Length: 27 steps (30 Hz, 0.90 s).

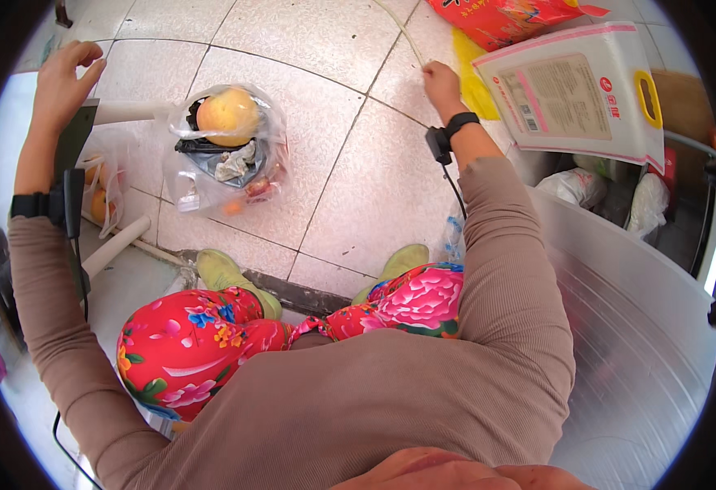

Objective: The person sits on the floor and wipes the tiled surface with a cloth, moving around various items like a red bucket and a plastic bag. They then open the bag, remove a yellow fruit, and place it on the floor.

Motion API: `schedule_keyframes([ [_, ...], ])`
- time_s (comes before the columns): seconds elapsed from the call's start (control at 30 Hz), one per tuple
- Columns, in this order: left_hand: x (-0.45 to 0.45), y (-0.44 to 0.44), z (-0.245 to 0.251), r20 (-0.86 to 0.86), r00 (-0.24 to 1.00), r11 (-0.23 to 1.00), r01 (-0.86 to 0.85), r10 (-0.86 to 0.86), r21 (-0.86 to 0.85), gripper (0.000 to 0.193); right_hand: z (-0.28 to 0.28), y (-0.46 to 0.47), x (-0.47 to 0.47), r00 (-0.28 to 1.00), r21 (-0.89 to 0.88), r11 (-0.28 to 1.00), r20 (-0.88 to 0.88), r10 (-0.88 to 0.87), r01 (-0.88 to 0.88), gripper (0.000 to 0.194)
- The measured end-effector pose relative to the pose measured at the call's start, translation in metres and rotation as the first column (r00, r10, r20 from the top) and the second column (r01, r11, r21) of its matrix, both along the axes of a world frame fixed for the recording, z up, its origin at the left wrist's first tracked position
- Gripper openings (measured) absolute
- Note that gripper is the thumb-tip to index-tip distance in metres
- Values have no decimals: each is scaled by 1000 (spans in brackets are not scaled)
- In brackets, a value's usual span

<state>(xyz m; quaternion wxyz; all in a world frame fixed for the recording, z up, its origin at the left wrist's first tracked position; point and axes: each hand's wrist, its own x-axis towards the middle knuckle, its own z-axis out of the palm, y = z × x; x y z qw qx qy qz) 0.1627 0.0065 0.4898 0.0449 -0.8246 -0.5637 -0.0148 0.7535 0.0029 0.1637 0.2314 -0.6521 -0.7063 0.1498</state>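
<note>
My left hand (70, 82) is raised at the upper left with its fingers curled and apart, holding nothing that shows, over the edge of a dark green board. My right hand (442, 86) is closed on a thin pale cord (402, 30) that runs up past the top edge of the view. Between the hands, nearer the left one, a clear plastic bag (192, 190) stands on the tiled floor. On top in it lies a large yellow-orange round fruit (228, 116), above black plastic and a crumpled white tissue (235, 162).
At right lie a white and pink packaging bag (554, 92) with a yellow handle, a red printed bag (505, 18) and a translucent plastic bin (633, 294). A second bag of fruit (104, 190) sits at left, near pale legs (116, 245). A low dark ledge crosses by my shoes.
</note>
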Motion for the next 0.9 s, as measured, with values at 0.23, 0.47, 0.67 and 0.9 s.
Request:
schedule_keyframes([
  [0.23, 1, -15, 22, 9, 1000, 1000, -9, 9, -2, 17, -24, 33, 49, 963, -59, 966, 116, -243, 251, 16],
  [0.47, 10, -17, 28, 12, 1000, 1000, 1, -1, -6, 12, -21, 53, 30, 957, -11, 983, 232, -175, 182, 17],
  [0.67, 8, -16, 25, 18, 999, 999, 31, -32, 12, 13, -23, 53, 36, 942, -102, 984, 318, -107, 147, 18],
  [0.9, 7, -12, 21, 41, 999, 1000, 12, -13, 15, 16, 1, 46, 30, 929, -216, 946, 333, -161, 241, 23],
])
